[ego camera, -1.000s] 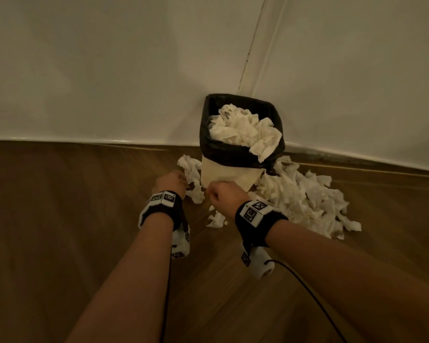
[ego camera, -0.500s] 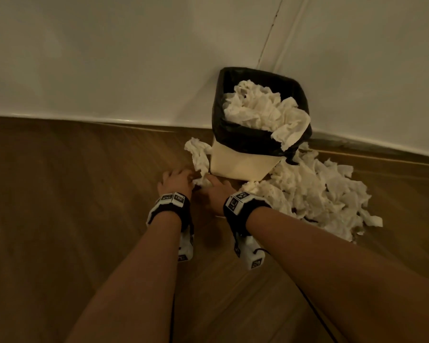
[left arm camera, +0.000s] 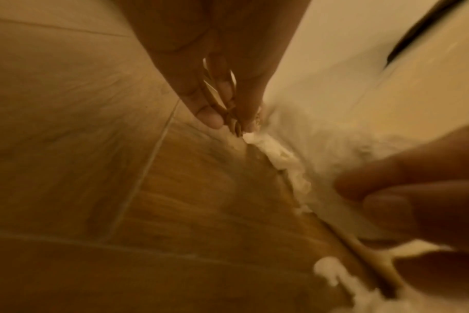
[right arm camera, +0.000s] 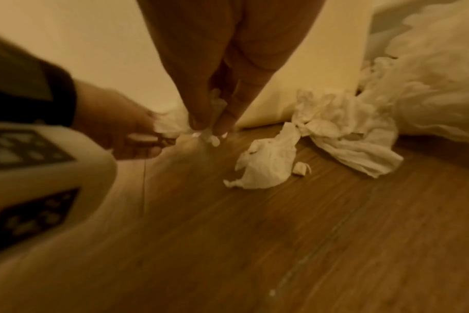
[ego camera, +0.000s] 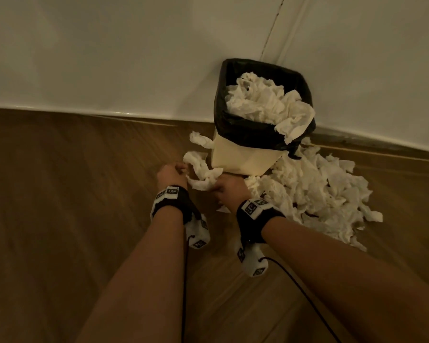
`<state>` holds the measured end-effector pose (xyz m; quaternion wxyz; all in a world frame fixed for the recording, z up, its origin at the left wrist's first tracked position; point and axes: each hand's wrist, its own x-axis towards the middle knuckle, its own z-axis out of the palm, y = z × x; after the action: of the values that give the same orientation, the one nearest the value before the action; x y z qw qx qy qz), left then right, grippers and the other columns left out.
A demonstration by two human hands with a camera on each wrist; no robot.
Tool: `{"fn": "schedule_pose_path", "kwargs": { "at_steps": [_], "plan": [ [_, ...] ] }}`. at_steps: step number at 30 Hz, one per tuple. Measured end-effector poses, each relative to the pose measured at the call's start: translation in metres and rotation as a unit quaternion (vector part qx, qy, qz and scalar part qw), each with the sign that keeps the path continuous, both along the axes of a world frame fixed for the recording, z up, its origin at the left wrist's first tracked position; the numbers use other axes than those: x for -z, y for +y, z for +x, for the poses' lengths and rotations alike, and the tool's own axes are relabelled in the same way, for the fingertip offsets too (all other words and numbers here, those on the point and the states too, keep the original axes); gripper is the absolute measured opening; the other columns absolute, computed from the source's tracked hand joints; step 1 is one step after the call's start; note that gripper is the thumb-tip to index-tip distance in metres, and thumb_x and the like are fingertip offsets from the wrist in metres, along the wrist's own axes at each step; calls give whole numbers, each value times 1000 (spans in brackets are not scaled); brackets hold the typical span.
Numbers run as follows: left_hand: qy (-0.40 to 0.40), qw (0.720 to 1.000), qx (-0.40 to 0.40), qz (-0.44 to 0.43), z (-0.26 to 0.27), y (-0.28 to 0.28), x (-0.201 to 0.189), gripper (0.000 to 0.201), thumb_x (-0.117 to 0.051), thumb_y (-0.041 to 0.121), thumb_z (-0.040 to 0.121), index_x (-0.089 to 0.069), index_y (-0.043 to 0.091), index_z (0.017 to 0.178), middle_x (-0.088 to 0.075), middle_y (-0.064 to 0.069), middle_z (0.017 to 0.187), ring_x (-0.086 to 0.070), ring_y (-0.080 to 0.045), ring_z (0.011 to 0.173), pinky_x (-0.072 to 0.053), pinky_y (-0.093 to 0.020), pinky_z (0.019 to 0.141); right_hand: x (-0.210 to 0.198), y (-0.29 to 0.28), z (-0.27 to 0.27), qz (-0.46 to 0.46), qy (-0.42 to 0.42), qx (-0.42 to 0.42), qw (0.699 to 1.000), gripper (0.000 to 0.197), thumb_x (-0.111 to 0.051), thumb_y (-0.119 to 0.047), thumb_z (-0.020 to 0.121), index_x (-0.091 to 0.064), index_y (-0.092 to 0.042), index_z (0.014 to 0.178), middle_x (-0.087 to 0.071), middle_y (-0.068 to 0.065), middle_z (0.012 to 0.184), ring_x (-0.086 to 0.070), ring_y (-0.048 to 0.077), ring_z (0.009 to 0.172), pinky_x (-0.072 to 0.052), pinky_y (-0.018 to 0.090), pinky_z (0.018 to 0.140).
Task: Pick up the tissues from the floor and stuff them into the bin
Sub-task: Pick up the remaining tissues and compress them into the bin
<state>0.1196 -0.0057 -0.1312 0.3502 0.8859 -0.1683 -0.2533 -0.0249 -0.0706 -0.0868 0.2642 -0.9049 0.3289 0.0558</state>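
A cream bin with a black liner stands against the wall, heaped with crumpled white tissues. A big pile of tissues covers the floor to its right. My left hand and right hand are low in front of the bin, each pinching one end of a twisted tissue strip. In the left wrist view my left hand pinches the strip's end. In the right wrist view my right hand pinches the other end, with the bin wall behind.
A loose tissue and a small scrap lie on the wooden floor under my right hand. Another tissue lies at the bin's left side. The white wall runs behind the bin.
Both hands reached to the floor at the bin's front left and took hold of a tissue strip; it now stretches between them, raised slightly.
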Motion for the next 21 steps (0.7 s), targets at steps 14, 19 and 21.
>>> {"fn": "schedule_pose_path", "kwargs": {
  "at_steps": [14,19,21],
  "plan": [
    [134,975,-85,-154,-26,16,-48,24,-43,2,94,-58,7,111,-63,-12,106,-61,-22,90,-48,-29,79,-41,-2,-69,293,-173,327,882,40,-44,3,89,-45,8,129,-59,13,74,-59,15,53,-51,20,48],
    [124,969,-75,-197,-38,18,-76,19,-46,7,94,-59,13,106,-64,-13,108,-62,-23,92,-51,-36,87,-67,-5,-94,364,-270,411,791,18,-38,11,87,-53,1,86,-45,10,69,-46,19,51,-36,23,41],
    [119,963,-64,-233,-38,16,-90,20,-48,8,93,-60,17,107,-64,-11,110,-62,-24,96,-51,-37,88,-78,-9,-101,370,-304,421,770,31,-36,14,84,-41,-9,64,-37,6,61,-41,19,46,-33,24,42]
  ]
}}
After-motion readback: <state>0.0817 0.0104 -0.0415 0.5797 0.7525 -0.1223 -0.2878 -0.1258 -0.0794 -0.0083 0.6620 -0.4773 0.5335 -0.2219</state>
